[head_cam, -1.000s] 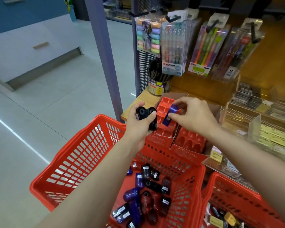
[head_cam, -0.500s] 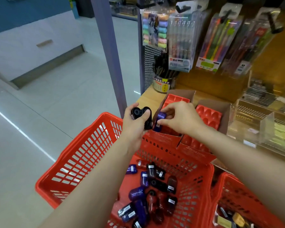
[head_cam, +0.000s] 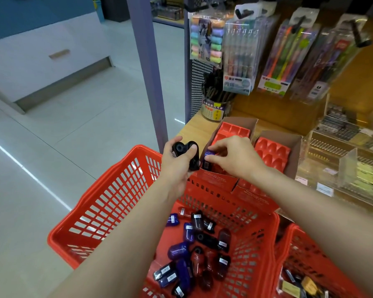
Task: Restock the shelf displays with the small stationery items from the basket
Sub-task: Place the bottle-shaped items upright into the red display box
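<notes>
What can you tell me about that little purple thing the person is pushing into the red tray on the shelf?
The purple sharpener is a small capsule-shaped piece of glossy, translucent-looking plastic with a dark end facing the camera. The right hand pinches it from above at the near left corner of the left display tray, a red slotted tray in a cardboard box. Fingers hide most of it, so whether it is seated in a slot cannot be told.

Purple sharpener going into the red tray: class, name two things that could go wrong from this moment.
1. The right hand pinches the purple sharpener at the tray box's near edge; it may miss a slot and drop into the basket.
2. The left hand grips two black sharpeners at once; one could slip out.
</notes>
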